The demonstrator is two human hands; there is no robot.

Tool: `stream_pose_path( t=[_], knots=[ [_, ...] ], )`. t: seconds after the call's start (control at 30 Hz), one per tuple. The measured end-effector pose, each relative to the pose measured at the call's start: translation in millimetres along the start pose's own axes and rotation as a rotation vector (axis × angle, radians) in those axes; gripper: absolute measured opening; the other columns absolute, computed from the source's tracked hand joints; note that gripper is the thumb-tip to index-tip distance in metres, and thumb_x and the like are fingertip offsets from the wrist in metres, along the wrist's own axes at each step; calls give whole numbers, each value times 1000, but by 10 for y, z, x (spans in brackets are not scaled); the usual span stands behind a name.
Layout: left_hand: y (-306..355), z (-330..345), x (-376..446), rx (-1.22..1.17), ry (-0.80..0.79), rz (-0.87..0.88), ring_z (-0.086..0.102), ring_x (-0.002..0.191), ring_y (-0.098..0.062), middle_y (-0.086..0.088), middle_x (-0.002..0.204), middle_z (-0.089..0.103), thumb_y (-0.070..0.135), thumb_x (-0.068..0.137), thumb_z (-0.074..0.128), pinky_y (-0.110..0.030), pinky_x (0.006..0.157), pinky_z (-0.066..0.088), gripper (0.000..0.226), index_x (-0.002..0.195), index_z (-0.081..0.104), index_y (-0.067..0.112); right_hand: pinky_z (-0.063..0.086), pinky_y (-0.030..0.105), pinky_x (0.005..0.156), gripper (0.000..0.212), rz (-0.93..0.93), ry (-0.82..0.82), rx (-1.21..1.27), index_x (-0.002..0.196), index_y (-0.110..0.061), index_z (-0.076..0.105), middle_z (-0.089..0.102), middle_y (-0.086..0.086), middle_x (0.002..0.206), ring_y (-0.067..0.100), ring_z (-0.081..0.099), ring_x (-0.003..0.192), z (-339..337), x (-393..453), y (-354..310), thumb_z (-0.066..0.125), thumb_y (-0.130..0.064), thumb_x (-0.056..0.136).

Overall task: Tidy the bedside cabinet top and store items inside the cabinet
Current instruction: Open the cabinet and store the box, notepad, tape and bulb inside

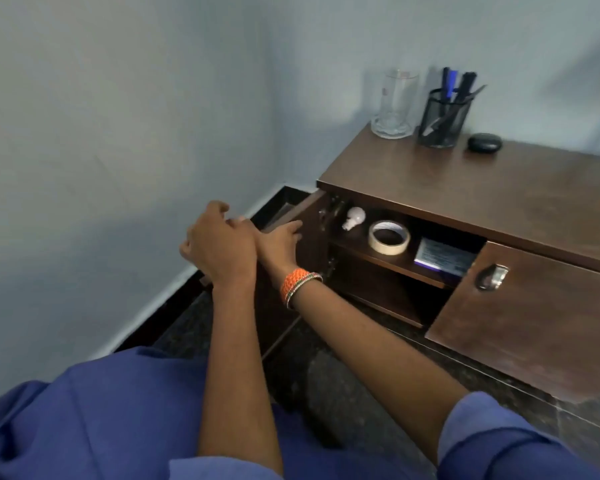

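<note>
A: Where are the hands?
B: Both at the open left cabinet door (305, 233). The right hand (279, 242) lies with straight fingers against the door's upper edge, orange bangles (297, 285) on its wrist. The left hand (219, 244) crosses in front of it, fingers loosely curled; whether that grip closes on the door edge I cannot tell.

A: What is inside the cabinet?
B: On the upper shelf (388, 259), a white light bulb (353, 218) on its side at the left, a roll of masking tape (389, 237) lying flat beside it, then a blue-edged box (442, 258), partly hidden by the closed right door (534, 306) with its metal handle (492, 277).

A: And on top?
B: At the back of the cabinet top (482, 188), near the wall: a clear glass mug (394, 103), a black mesh pen holder (442, 121) with pens, and a small dark oval case (485, 142), in a row.
</note>
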State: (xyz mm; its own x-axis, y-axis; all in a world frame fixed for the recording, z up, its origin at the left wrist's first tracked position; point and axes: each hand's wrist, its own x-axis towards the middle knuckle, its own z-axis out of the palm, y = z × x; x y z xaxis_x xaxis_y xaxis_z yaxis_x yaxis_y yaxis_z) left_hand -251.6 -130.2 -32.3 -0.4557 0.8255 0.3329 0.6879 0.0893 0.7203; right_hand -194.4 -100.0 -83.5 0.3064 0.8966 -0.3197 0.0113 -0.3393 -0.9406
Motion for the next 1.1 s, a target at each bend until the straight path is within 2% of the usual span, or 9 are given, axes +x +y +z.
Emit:
stream_pose_path(
  t=[0.1, 0.2, 0.3, 0.43, 0.57, 0.7, 0.8, 0.93, 1.1],
  knots=[
    [-282, -50, 89, -45, -189, -217, 57, 107, -27, -5, 109, 66, 9, 82, 46, -44, 99, 39, 30, 103, 65, 19, 16, 50, 116, 116, 36, 24, -41, 146, -8, -22, -14, 22, 156, 47, 2, 143, 107, -56, -117, 71, -30, 80],
    [-465, -14, 120, -108, -443, -304, 59, 92, -25, -9, 104, 67, 11, 82, 48, -34, 82, 47, 25, 90, 69, 21, 21, 51, 115, 114, 29, 34, -78, 147, -13, -23, -12, 20, 157, 48, 5, 142, 66, -63, -60, 69, -20, 81],
    [-530, 41, 142, -194, -569, -364, 63, 91, -28, -12, 100, 69, 13, 84, 51, -39, 86, 52, 20, 80, 69, 21, 29, 53, 113, 115, 27, 7, -108, 147, -15, -22, -10, 20, 157, 48, 14, 141, 2, -41, -16, 71, -20, 80],
    [-556, 71, 90, -170, -995, -461, 66, 84, -30, -15, 96, 69, 25, 87, 56, -42, 81, 54, 21, 97, 68, 11, 40, 48, 107, 113, 1, -45, -132, 148, -16, -18, 9, 19, 156, 41, 33, 135, -280, -57, 78, 71, -22, 80],
    [-564, 169, -38, 3, -1348, -431, 66, 78, -20, -10, 93, 71, 26, 91, 50, -33, 68, 54, 25, 103, 65, 9, 52, 47, 93, 101, -38, -104, -173, 150, -24, 10, 43, 14, 140, 32, 53, 119, -678, -112, 184, 75, -29, 72],
    [-530, 354, -179, 25, -1596, -457, 66, 95, -19, -7, 99, 72, 23, 89, 55, -37, 98, 47, 22, 104, 67, 14, 57, 45, 83, 83, -40, -95, -253, 143, -18, 31, 56, 9, 127, 27, 62, 105, -1087, -200, 239, 75, -31, 73],
    [-367, 480, -354, 8, -1762, -282, 62, 101, -16, -1, 106, 69, 24, 90, 56, -36, 91, 46, 18, 106, 64, 23, 59, 40, 77, 57, -91, -4, -348, 126, -15, 51, 64, 7, 113, 21, 67, 91, -1394, -290, 239, 74, -30, 76],
    [-40, 720, -762, -30, -1663, 98, 55, 79, -12, -1, 86, 64, 22, 91, 57, -23, 66, 43, 9, 89, 66, 22, 58, 38, 74, 28, -258, 222, -507, 96, -19, 68, 68, -2, 88, 14, 66, 80, -1758, -450, 267, 71, -39, 77],
    [277, 1091, -1154, -175, -1488, 226, 58, 71, -7, 3, 71, 67, 21, 89, 61, -25, 68, 47, 13, 81, 71, 17, 49, 28, 68, 16, -356, 638, -356, 88, -17, 67, 66, -6, 82, 9, 61, 78, -2298, -642, 445, 57, -29, 89]
  ],
)
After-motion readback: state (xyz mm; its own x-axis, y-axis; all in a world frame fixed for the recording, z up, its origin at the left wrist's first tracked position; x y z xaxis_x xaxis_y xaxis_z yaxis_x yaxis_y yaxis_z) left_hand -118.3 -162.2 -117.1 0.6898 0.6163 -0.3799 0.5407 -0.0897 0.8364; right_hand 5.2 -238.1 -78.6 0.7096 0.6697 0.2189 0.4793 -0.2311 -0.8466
